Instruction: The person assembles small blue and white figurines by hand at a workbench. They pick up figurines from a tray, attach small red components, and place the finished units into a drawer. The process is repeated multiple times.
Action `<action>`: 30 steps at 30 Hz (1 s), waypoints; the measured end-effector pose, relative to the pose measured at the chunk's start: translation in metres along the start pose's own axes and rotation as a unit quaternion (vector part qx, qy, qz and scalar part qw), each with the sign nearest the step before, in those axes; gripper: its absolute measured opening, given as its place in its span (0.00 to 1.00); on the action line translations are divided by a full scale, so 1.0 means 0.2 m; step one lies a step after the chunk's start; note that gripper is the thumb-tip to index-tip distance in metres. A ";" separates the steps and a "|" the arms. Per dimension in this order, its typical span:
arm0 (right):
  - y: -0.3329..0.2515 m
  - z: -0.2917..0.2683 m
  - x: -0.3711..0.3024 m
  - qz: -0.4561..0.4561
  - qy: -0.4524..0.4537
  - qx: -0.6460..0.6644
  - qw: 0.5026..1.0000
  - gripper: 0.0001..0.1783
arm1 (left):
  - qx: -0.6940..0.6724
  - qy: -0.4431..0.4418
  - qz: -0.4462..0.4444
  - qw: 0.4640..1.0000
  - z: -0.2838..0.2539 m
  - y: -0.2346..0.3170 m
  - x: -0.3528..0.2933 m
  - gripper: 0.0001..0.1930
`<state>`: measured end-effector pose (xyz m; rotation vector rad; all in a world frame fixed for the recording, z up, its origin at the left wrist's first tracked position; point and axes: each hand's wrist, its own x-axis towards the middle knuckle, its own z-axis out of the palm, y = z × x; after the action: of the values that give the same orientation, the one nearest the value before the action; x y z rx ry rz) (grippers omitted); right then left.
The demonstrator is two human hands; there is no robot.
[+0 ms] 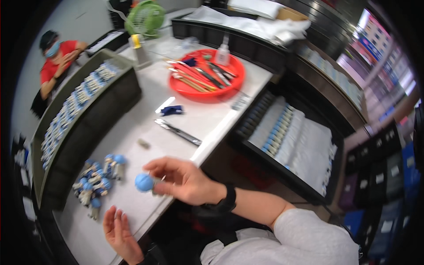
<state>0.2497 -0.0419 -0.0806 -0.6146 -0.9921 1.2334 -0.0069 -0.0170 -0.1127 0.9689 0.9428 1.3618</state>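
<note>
Between the fingers and thumb of my right hand [187,182] is a small figurine [144,182] with a round light-blue top, held just above the white table [128,163]. Most of its body is hidden by my fingers. My left hand [119,234] is raised by the table's near edge, fingers stretched out, holding nothing. Just beyond it lies a heap of similar blue-and-white figurines [90,182]. Farther off on the table are a pair of tweezers [177,131], a crumpled dark-blue cloth [171,110] and a small beige piece [143,143].
A red round tray [240,77] holds brushes, tools and a white squeeze bottle [223,54]. Left stands a grey-green bin [110,99] packed with figurines. Right, a black crate [304,187] contains rows on white sheets. A green fan [145,18] and a masked person [62,57] are at the back.
</note>
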 end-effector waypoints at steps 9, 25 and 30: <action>-0.53 -1.23 -0.85 -0.032 0.388 -0.484 0.784 0.19 | 0.040 0.014 -0.014 0.999 0.09 0.06 -0.02 0.14; -0.42 -1.62 -1.57 0.432 0.404 -0.415 0.691 0.17 | 0.029 -0.026 0.002 0.999 0.00 0.02 0.00 0.14; -0.36 -1.65 -1.51 0.369 0.293 -0.650 0.596 0.17 | 0.024 -0.011 -0.001 1.000 -0.03 0.01 -0.01 0.15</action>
<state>0.5669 -0.3108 -0.2593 -2.6314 -0.9282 0.5875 -0.0127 -0.0190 -0.1122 1.0167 0.9636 1.3306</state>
